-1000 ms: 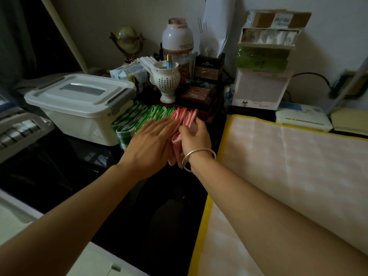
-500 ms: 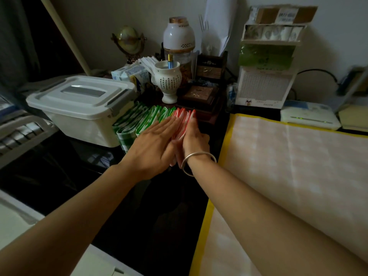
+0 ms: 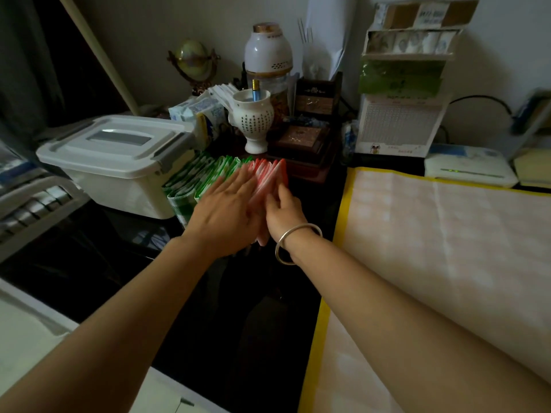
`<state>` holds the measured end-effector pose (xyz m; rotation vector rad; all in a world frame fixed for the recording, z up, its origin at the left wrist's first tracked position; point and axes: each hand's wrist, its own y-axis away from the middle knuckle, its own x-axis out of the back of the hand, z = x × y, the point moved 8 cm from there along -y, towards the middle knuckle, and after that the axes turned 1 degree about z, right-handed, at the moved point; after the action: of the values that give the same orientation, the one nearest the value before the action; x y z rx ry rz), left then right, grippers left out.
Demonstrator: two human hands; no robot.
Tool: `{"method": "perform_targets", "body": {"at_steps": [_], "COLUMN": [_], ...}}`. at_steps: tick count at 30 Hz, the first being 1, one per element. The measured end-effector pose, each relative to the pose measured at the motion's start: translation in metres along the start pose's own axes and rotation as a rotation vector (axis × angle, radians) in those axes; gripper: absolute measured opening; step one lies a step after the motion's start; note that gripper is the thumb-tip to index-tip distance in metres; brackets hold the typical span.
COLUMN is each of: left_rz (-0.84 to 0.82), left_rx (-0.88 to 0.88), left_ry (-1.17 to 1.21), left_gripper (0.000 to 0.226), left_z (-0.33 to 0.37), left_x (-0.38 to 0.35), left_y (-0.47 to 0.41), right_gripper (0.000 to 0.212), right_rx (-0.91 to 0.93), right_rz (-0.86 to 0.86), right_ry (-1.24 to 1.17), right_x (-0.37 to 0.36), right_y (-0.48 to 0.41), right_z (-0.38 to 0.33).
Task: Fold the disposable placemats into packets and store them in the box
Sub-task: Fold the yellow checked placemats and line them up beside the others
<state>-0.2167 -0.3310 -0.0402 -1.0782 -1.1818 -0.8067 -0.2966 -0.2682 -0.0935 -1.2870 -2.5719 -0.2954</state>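
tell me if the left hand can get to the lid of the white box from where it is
Probably yes. The left hand lies flat on the folded packets, which stand right beside the white box, and nothing sits between the hand and the shut lid.

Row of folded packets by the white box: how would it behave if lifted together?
Probably floppy: thin packets stand on edge, fanning apart on top. Likely light, yet apt to slump or spill unless left hand and right hand squeeze both ends.
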Motion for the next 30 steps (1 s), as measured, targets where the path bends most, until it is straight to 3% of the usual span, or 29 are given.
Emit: {"method": "perform_targets", "body": {"at_steps": [9,15,19,22,24,27,30], "left_rz": [-0.096,0.268,0.352,0.345,0.341,0.216,0.015], "left_rx": [0.039,-0.143,-0.171,-0.2,-0.234,-0.314,-0.458], "left_ry": [-0.018,0.114,0.149,0.172,0.156,0.262,0.307], "left_gripper": [0.083,0.059,0.033,0.019,0.018,0.02,0.022], "left_z": [-0.004,0.027,0.05,0.07,0.085,0.11,0.143], "left_x": [-0.01,0.024,0.034,0.035,0.037,0.032,0.015], "left_y": [0.003,0.033,0.055,0.073,0.084,0.1,0.124], "right_gripper": [0.048,0.038,0.028,0.012,0.017,0.009,0.029], "right_rx": [0.005,-0.079,-0.14,-0.192,-0.228,-0.297,-0.318], "right_rz": [0.011,0.081,0.133,0.131,0.069,-0.069,-0.144], "right_ry": [0.158,0.059,-0.059,-0.097,-0.129,-0.128,-0.054], "right_x": [0.01,0.027,0.04,0.051,0.052,0.052,0.065], "right_y": [0.004,0.008,0.004,0.009,0.018,0.038,0.062], "right_z": [-0.003,0.006,0.023,0.031,0.029,0.023,0.021]}}
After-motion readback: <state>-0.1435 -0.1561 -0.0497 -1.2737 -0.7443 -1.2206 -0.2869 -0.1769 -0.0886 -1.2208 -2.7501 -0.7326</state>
